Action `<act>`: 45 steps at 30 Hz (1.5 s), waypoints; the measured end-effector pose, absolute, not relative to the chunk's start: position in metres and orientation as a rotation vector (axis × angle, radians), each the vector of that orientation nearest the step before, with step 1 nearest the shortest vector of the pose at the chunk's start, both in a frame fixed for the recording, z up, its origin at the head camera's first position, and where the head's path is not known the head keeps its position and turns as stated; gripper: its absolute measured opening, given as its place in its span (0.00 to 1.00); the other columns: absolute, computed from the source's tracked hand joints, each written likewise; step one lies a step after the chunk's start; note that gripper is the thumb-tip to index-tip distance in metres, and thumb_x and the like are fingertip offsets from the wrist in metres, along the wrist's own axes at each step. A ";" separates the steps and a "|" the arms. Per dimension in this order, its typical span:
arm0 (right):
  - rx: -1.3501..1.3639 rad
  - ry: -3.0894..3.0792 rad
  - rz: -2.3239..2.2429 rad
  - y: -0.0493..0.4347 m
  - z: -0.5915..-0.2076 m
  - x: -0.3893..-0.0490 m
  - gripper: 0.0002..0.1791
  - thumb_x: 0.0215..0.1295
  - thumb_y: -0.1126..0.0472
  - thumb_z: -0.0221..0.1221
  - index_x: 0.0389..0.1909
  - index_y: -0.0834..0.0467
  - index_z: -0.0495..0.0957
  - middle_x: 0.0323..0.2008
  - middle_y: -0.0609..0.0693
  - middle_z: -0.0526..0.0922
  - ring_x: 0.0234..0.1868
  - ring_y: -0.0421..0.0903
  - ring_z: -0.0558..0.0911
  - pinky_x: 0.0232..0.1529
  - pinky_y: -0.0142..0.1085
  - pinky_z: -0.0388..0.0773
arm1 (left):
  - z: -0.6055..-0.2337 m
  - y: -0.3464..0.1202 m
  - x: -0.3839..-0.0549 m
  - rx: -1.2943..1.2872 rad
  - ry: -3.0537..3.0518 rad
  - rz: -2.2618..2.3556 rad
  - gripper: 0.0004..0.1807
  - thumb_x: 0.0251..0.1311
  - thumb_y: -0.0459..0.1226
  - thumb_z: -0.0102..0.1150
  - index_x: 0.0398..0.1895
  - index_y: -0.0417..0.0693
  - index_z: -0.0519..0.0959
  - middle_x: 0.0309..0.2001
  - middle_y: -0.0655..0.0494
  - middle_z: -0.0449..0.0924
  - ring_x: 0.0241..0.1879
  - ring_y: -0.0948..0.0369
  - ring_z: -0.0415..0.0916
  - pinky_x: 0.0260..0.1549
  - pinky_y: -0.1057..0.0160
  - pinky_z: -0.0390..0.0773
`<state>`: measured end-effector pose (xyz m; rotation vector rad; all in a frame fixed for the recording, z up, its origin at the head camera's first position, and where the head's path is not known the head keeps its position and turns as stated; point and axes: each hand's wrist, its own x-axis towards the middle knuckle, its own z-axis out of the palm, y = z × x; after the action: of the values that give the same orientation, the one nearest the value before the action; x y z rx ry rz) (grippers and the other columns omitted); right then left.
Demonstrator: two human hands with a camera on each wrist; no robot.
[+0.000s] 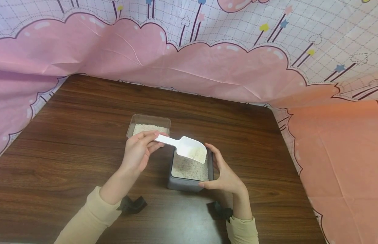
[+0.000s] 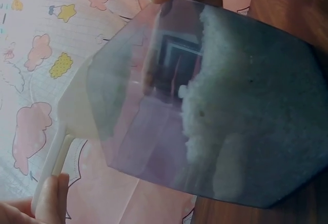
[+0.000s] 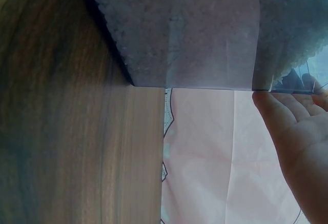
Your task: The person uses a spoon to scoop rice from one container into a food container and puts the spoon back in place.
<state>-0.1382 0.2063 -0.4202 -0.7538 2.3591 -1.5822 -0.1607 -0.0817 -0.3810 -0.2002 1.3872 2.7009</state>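
Note:
My left hand point(image 1: 135, 150) pinches the handle of a white plastic scoop point(image 1: 183, 146), thumb along it in the left wrist view. Pale, rice-like grains point(image 1: 197, 154) lie toward the scoop's front lip. Below the scoop, a grey see-through container point(image 1: 185, 185) stands on the table, largely filled with similar grain point(image 1: 189, 170). My right hand point(image 1: 227, 178) holds the container from its right, thumb at the near side and fingers at the far right rim. Through the container's wall point(image 2: 154, 147) in the left wrist view, the grain slopes unevenly.
Behind my left hand stands a clear shallow tray point(image 1: 150, 118) with white grains in it. The dark wooden table point(image 1: 85, 135) carries everything. A pink patterned cloth point(image 1: 192, 67) hangs around its back and sides. Black wrist mounts point(image 1: 132, 205) sit at both wrists.

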 end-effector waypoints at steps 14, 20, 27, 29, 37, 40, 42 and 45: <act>-0.751 2.385 -1.568 0.205 -0.420 -0.137 0.63 0.41 0.62 0.77 0.76 0.48 0.45 0.74 0.57 0.49 0.74 0.56 0.49 0.72 0.66 0.47 | -0.364 -0.106 -0.160 -0.238 1.152 2.920 0.08 0.67 0.25 0.53 0.31 0.37 0.80 0.39 0.44 0.82 0.40 0.55 0.86 0.49 0.63 0.82; -0.763 2.389 -1.562 0.206 -0.421 -0.138 0.64 0.41 0.63 0.77 0.76 0.54 0.45 0.74 0.52 0.49 0.76 0.55 0.46 0.72 0.67 0.44 | -0.360 -0.122 -0.166 -0.244 1.043 3.059 0.05 0.65 0.24 0.56 0.31 0.32 0.79 0.36 0.41 0.83 0.38 0.53 0.86 0.48 0.62 0.82; -0.769 2.386 -1.551 0.206 -0.421 -0.138 0.63 0.42 0.62 0.76 0.76 0.52 0.44 0.75 0.60 0.47 0.76 0.55 0.44 0.72 0.68 0.43 | -0.363 -0.145 -0.175 -0.270 1.023 3.156 0.03 0.62 0.23 0.59 0.33 0.27 0.77 0.40 0.37 0.80 0.41 0.51 0.85 0.48 0.62 0.82; -0.769 2.387 -1.550 0.206 -0.421 -0.138 0.64 0.42 0.63 0.76 0.76 0.53 0.44 0.75 0.59 0.47 0.76 0.55 0.44 0.72 0.68 0.44 | -0.365 -0.151 -0.178 -0.307 1.004 3.182 0.03 0.62 0.23 0.59 0.33 0.26 0.77 0.40 0.37 0.79 0.40 0.51 0.86 0.47 0.62 0.82; -0.765 2.395 -1.545 0.206 -0.419 -0.137 0.63 0.42 0.62 0.76 0.76 0.48 0.45 0.75 0.55 0.48 0.76 0.55 0.44 0.71 0.69 0.45 | -0.381 -0.169 -0.194 -0.490 1.100 3.218 0.02 0.60 0.22 0.60 0.33 0.26 0.78 0.43 0.37 0.76 0.39 0.52 0.86 0.44 0.61 0.84; -0.762 2.396 -1.539 0.206 -0.419 -0.137 0.63 0.42 0.61 0.76 0.76 0.48 0.45 0.75 0.56 0.48 0.76 0.56 0.44 0.71 0.70 0.45 | -0.392 -0.173 -0.201 -0.564 1.192 3.184 0.03 0.60 0.23 0.60 0.33 0.26 0.79 0.43 0.38 0.76 0.38 0.53 0.86 0.44 0.60 0.84; -0.761 2.394 -1.540 0.206 -0.419 -0.137 0.63 0.42 0.61 0.76 0.76 0.48 0.45 0.75 0.56 0.48 0.76 0.56 0.44 0.71 0.70 0.44 | -0.400 -0.174 -0.205 -0.599 1.252 3.145 0.03 0.62 0.23 0.59 0.34 0.27 0.79 0.42 0.39 0.77 0.38 0.54 0.86 0.44 0.61 0.84; -0.763 2.391 -1.544 0.206 -0.419 -0.137 0.63 0.42 0.62 0.77 0.76 0.49 0.45 0.75 0.57 0.48 0.76 0.55 0.44 0.71 0.69 0.44 | -0.410 -0.175 -0.210 -0.627 1.406 3.081 0.03 0.63 0.24 0.57 0.35 0.28 0.79 0.39 0.42 0.79 0.37 0.57 0.86 0.43 0.63 0.84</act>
<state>-0.1369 0.2061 -0.4195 -0.7628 2.3908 -1.5439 -0.2097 -0.1750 -0.4099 -0.6273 1.4057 3.0815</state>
